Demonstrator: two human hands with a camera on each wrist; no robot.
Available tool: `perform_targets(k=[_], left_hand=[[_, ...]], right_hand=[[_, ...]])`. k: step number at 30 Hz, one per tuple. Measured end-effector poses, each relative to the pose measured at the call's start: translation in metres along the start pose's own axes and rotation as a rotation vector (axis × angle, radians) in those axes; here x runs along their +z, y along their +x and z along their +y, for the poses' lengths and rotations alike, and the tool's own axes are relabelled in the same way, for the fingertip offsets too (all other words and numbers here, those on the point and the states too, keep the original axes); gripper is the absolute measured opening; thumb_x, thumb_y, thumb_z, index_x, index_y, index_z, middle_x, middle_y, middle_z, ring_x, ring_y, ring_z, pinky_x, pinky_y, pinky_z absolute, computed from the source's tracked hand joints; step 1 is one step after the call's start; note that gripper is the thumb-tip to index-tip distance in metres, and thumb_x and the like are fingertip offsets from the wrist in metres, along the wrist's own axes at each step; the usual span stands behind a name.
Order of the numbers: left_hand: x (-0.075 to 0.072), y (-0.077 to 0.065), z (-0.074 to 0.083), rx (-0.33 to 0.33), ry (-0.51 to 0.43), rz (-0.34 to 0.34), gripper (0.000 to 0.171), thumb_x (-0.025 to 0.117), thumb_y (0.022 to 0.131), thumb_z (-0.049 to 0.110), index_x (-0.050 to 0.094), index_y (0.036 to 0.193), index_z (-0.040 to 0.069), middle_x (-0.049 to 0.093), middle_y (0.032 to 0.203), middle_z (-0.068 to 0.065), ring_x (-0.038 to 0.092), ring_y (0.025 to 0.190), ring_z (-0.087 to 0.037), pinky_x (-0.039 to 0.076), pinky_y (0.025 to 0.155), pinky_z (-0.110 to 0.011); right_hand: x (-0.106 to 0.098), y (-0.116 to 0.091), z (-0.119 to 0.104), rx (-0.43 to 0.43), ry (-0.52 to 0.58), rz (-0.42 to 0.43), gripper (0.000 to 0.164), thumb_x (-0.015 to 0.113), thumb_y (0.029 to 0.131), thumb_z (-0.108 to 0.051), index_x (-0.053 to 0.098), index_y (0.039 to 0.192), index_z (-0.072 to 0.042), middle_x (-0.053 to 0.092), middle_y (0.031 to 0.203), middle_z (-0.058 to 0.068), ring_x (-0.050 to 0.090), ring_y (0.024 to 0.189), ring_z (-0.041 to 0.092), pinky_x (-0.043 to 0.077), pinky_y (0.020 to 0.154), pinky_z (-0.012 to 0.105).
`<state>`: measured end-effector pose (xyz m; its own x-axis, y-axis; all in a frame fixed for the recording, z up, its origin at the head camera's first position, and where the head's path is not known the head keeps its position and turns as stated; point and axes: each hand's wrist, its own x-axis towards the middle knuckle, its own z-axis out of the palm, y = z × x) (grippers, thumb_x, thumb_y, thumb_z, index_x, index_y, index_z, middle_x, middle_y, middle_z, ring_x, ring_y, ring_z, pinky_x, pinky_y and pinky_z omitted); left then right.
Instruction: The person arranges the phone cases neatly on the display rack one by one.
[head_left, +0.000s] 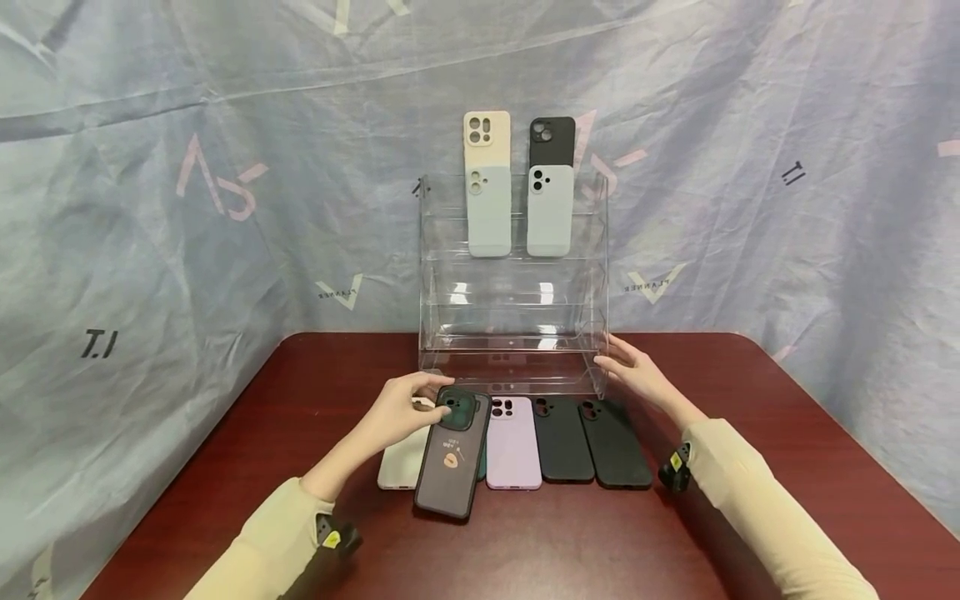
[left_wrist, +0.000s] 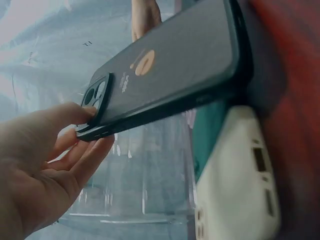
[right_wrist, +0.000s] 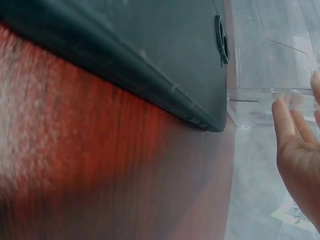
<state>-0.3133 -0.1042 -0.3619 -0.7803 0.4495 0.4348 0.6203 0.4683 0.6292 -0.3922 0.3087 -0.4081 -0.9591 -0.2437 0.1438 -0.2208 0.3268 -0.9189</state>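
My left hand (head_left: 405, 410) pinches a dark see-through phone case (head_left: 447, 471) by its camera end, thumb on the camera frame and fingers behind. In the left wrist view this phone case (left_wrist: 170, 75) is tilted above a white phone case (left_wrist: 237, 185). A clear tiered display stand (head_left: 513, 321) stands at the back of the table. By its lower right side is my right hand (head_left: 641, 375), fingers extended and touching or very near the side panel. The right wrist view shows the right hand (right_wrist: 300, 155) beside the clear edge, fingers fairly straight.
On the table before the stand lie a purple phone case (head_left: 513, 446), two black phone cases (head_left: 564, 442) and a partly covered green one (head_left: 482, 465). The stand's upper tiers hold cream (head_left: 487, 142), black (head_left: 552, 142), pale blue (head_left: 490, 217) and white (head_left: 550, 217) phone cases.
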Motion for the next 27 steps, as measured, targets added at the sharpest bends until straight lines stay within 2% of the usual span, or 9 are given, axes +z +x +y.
perform_targets(k=[5,9,13,17,21,27], left_hand=[[0.001,0.016,0.002,0.019,0.039,0.076,0.04,0.075,0.078,0.005,0.065,0.117,0.004,0.068,0.094,-0.01,0.064,0.076,-0.015,0.055,0.065,-0.023],[0.0,0.029,0.003,0.002,0.012,0.115,0.041,0.074,0.079,0.007,0.064,0.118,0.005,0.068,0.104,-0.011,0.067,0.081,-0.018,0.056,0.068,-0.023],[-0.002,0.044,0.005,0.005,-0.012,0.142,0.039,0.073,0.081,0.009,0.064,0.119,0.008,0.067,0.108,-0.012,0.068,0.084,-0.021,0.057,0.071,-0.025],[-0.003,0.062,0.007,0.039,-0.021,0.188,0.039,0.072,0.082,0.009,0.064,0.12,0.008,0.066,0.11,-0.012,0.068,0.085,-0.022,0.058,0.071,-0.026],[-0.006,0.081,0.01,0.074,-0.013,0.231,0.04,0.072,0.082,0.009,0.063,0.121,0.006,0.066,0.113,-0.013,0.069,0.085,-0.023,0.058,0.071,-0.027],[-0.013,0.109,0.018,0.091,0.01,0.267,0.04,0.073,0.082,0.01,0.064,0.121,0.008,0.065,0.116,-0.012,0.069,0.085,-0.023,0.058,0.071,-0.031]], right_hand=[[0.004,0.0,0.0,-0.007,0.013,0.003,0.068,0.054,0.096,-0.03,0.017,0.152,-0.016,0.028,0.151,0.019,0.044,0.128,0.026,0.046,0.099,0.032],[0.003,-0.001,0.0,-0.015,-0.004,0.019,0.068,0.054,0.096,-0.031,0.018,0.152,-0.015,0.029,0.15,0.02,0.047,0.125,0.021,0.049,0.096,0.027],[0.002,-0.003,0.001,-0.011,-0.014,0.023,0.068,0.054,0.096,-0.032,0.019,0.151,-0.016,0.03,0.15,0.019,0.046,0.127,0.023,0.049,0.096,0.028],[0.0,-0.002,0.005,-0.002,-0.002,0.003,0.068,0.054,0.096,-0.034,0.018,0.152,-0.018,0.028,0.152,0.016,0.042,0.13,0.028,0.046,0.1,0.033],[0.0,-0.002,0.006,-0.005,0.008,-0.005,0.068,0.053,0.096,-0.034,0.017,0.152,-0.018,0.028,0.152,0.015,0.041,0.131,0.028,0.046,0.1,0.032],[0.002,-0.001,0.002,-0.01,0.011,0.008,0.067,0.053,0.096,-0.032,0.018,0.151,-0.017,0.03,0.151,0.015,0.047,0.125,0.015,0.047,0.099,0.031]])
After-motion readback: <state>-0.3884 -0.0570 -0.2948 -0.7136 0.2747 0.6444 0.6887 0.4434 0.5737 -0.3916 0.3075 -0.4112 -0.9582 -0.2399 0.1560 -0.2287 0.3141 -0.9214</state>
